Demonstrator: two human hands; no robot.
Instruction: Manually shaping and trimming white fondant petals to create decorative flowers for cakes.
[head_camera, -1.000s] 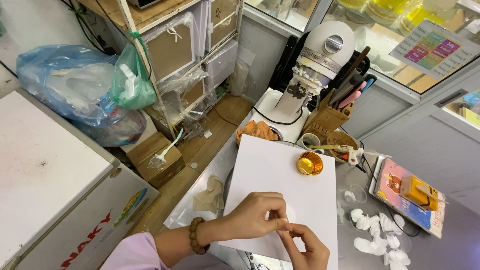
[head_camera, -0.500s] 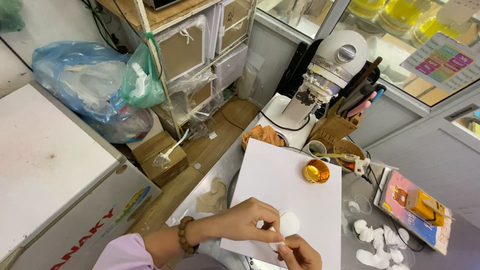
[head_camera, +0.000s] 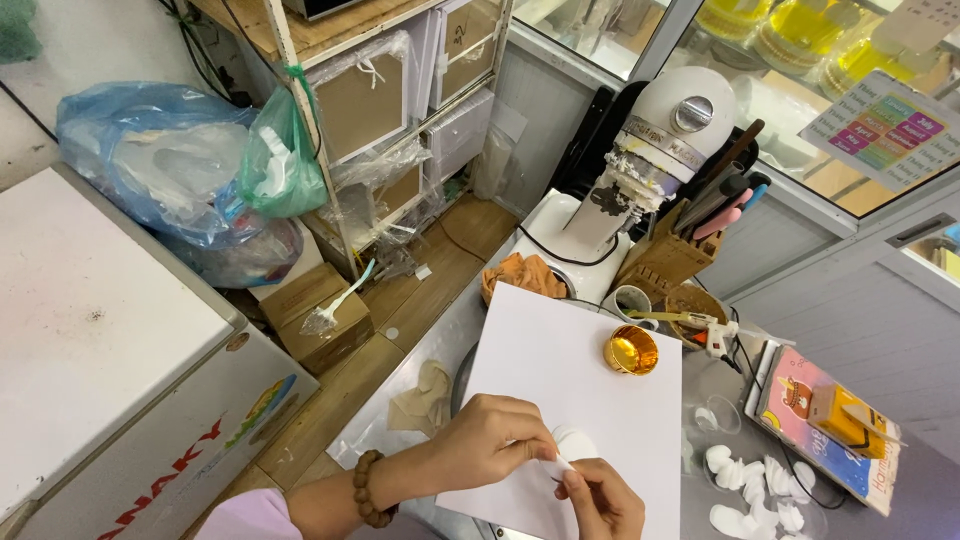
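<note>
1. Left hand (head_camera: 490, 445) and right hand (head_camera: 600, 500): both pinched shut on one small white piece (head_camera: 572, 445); its long axis cannot be told.
2. The piece sits over the near part of one white board (head_camera: 570, 370).
3. One gold cup (head_camera: 631, 350) stands on the board.

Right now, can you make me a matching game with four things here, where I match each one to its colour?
Things:
1. little cup on the white board
2. bead bracelet on the left hand
3. small bag hanging on the shelf post
4. crumpled cloth by the stand mixer

Colours:
A. green
B. orange
C. shiny gold
D. brown

Pairs: 1-C, 2-D, 3-A, 4-B
</note>
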